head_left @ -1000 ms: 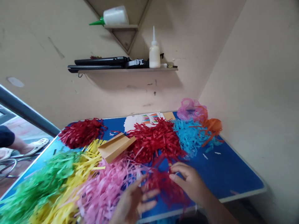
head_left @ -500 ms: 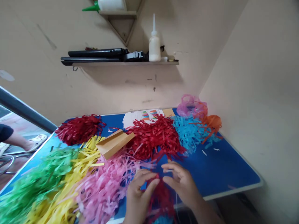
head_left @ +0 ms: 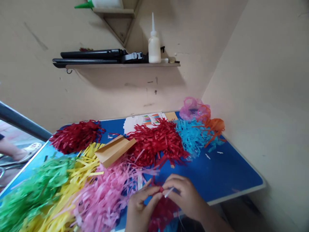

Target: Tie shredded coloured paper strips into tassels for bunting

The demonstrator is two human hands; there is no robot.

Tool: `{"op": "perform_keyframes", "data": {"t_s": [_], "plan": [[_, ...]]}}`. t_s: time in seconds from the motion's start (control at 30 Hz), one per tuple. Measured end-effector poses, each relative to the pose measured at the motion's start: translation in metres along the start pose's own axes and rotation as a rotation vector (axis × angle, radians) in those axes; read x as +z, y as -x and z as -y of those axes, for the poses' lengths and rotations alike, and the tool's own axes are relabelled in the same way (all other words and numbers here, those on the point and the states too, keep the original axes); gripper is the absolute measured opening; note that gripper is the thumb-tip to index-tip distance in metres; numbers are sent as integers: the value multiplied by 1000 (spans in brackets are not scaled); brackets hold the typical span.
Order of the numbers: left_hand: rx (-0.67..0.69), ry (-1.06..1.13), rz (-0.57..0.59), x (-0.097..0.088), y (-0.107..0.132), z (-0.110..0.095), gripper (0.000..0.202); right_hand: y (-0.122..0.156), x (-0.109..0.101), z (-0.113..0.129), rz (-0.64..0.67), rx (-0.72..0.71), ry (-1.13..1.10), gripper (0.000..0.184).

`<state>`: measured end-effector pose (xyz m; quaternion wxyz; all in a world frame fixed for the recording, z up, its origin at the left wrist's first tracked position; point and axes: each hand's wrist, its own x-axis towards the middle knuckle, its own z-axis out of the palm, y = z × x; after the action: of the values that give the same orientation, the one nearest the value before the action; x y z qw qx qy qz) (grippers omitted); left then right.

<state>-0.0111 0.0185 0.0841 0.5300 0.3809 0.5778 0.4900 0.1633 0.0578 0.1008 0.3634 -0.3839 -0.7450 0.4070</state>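
Both my hands meet at the table's near edge. My left hand [head_left: 142, 206] and my right hand [head_left: 183, 196] pinch the top of a bunch of red paper strips [head_left: 163, 214], which hangs down below them. A thin white strip [head_left: 169, 192] pokes out between my fingers. Pink shredded paper [head_left: 103, 196] lies just left of my left hand, beside yellow strips [head_left: 77, 175] and green strips [head_left: 36, 190]. A larger red fringe [head_left: 156, 145] lies beyond my hands, and a folded kraft paper piece [head_left: 114, 150] rests on the piles.
The blue table top [head_left: 224, 174] has a pale rim and meets a beige wall on the right. Dark red [head_left: 74, 137], cyan [head_left: 190, 137], orange [head_left: 214, 126] and translucent pink [head_left: 193, 109] bunches lie at the back. A shelf [head_left: 120, 65] holds a glue bottle [head_left: 154, 42]. A seated person's sandalled foot [head_left: 26, 152] shows far left.
My hands have come together and closed on the top of the red bunch, and a white strip now shows between them. The view has drifted slightly, with the table shifting left.
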Motion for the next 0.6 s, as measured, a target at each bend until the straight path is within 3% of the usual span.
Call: {"op": "perform_keyframes", "data": {"t_s": [0.1, 0.3, 0.43, 0.6], "plan": [[8, -18, 14, 1, 0, 0, 27, 0, 0, 0, -29, -14, 27, 14], [6, 215, -42, 6, 4, 5, 22, 0, 9, -8, -207, -74, 131, 16], [110, 27, -6, 13, 5, 4, 6, 1, 13, -8, -242, -98, 128, 17], [133, -162, 94, 12, 0, 0, 10, 1, 16, -14, -193, 19, 27, 15]]}}
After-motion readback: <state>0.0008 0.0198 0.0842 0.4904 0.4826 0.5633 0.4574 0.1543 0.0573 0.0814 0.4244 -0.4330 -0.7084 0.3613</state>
